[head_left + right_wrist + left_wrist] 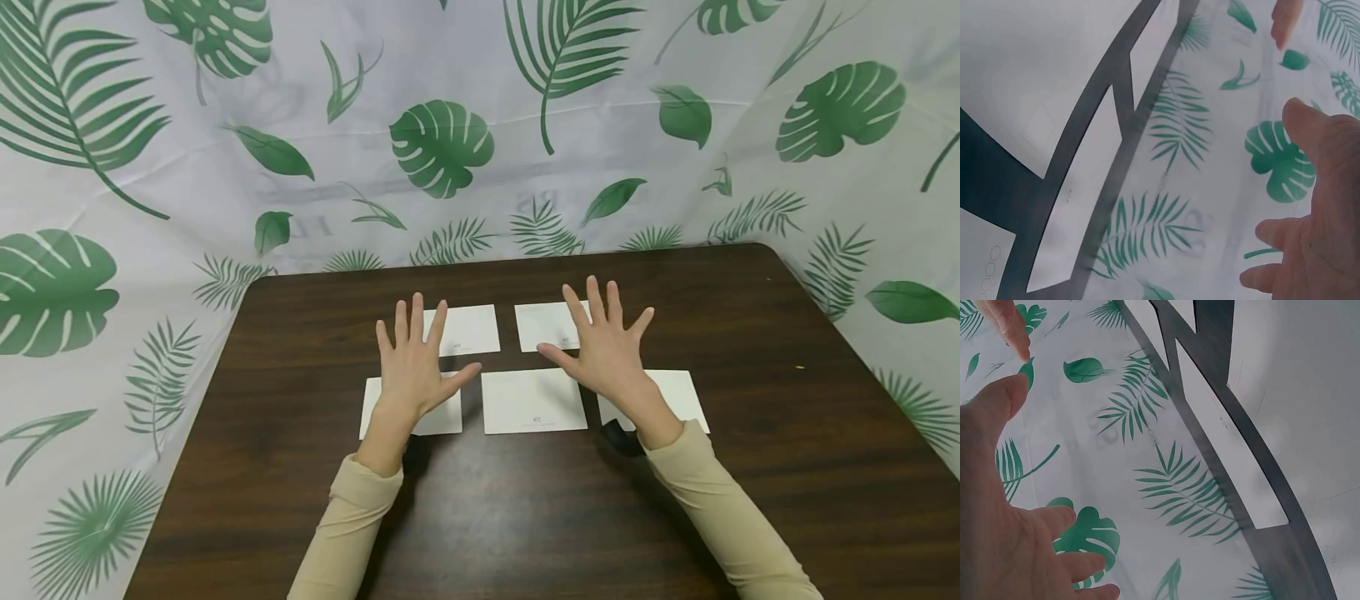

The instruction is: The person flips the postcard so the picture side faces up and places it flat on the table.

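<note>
My left hand (pixel 411 367) is held with its fingers spread over the left side of several white cards on the table. Fingers equally spread, my right hand (pixel 606 350) hovers over the right side, and neither hand holds anything. Two cards form the back row: a left one (pixel 471 329) and a right one (pixel 542 325), each partly hidden by a hand. In front lie a left card (pixel 444 419), a middle card (pixel 534 402) and a right card (pixel 678 396). Small grey print marks some lower edges. Both wrist views show the spread fingers above the cards.
The dark brown wooden table (pixel 487 517) has rounded far corners. Behind it and along its sides hangs a white cloth (pixel 337 200) printed with green leaves. A tiny yellowish speck (pixel 800 367) lies on the right of the table. Something black (pixel 622 437) sits under the right wrist.
</note>
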The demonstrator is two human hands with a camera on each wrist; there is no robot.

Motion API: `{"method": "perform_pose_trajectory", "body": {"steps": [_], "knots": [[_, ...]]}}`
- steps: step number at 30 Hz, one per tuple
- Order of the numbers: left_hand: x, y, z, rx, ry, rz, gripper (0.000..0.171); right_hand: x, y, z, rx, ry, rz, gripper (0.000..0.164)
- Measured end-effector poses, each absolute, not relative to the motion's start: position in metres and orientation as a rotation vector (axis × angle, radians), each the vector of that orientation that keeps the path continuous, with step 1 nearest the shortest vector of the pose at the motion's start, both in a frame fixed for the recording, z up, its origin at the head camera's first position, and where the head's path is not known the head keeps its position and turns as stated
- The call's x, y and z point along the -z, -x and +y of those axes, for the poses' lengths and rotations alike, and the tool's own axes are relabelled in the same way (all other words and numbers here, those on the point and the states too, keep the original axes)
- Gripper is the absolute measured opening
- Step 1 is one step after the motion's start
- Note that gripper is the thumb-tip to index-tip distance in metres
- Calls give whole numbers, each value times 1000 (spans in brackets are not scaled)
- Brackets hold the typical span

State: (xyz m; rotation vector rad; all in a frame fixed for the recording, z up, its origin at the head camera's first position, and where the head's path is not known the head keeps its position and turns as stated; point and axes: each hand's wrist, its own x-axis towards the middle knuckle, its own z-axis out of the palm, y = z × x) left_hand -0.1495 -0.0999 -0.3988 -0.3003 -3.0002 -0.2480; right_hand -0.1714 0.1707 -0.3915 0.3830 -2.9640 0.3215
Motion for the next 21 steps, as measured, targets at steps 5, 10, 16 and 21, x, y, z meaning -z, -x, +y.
{"method": "perform_pose_trajectory", "body": {"steps": [5,10,16,21], "knots": [[397,153,-103,290,323,-3012,98,391,174,170,-412,-412,-2941,92],[397,158,-110,383,406,-2948,92,392,178,169,-552,-442,-2891,90],[397,167,-123,516,469,-2841,78,393,185,164,-627,-486,-2813,87],[399,177,-133,595,514,-2744,65,395,192,158,-669,-523,-2743,82]]}}
